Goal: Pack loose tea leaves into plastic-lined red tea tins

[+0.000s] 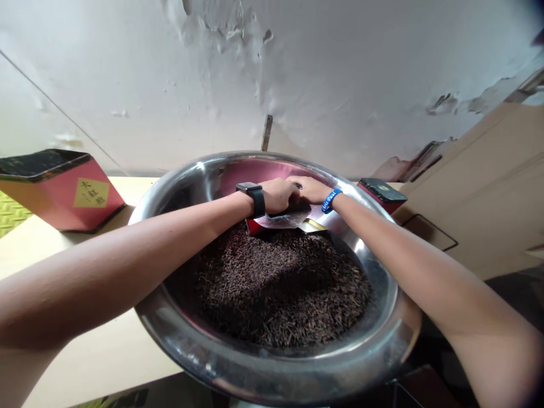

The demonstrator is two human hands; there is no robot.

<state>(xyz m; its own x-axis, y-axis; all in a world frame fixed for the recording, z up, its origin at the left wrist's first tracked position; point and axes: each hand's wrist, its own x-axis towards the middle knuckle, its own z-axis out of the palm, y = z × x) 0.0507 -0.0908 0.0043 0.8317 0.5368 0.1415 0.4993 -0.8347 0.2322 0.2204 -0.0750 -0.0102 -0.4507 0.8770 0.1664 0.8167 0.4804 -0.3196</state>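
Observation:
A wide, shiny metal basin [272,371] holds a heap of dark, dried loose tea leaves [280,294]. Inside it, near the far wall, both my hands meet over a tin [280,220] with a red side, silvery inside and a gold-coloured edge, lying against the leaves. My left hand [278,194], with a black watch at the wrist, is curled on the tin's dark upper part. Close beside it, my right hand [311,190], wearing a blue wristband [330,200], is bent over the same tin. The fingertips of both hands are largely hidden.
A pink and yellow container [80,192] with a yellow label stands left of the basin on the pale table [140,351]. Right of the basin is a dark-topped red box [382,192]. A grey wall [204,90] with peeling paint rises behind.

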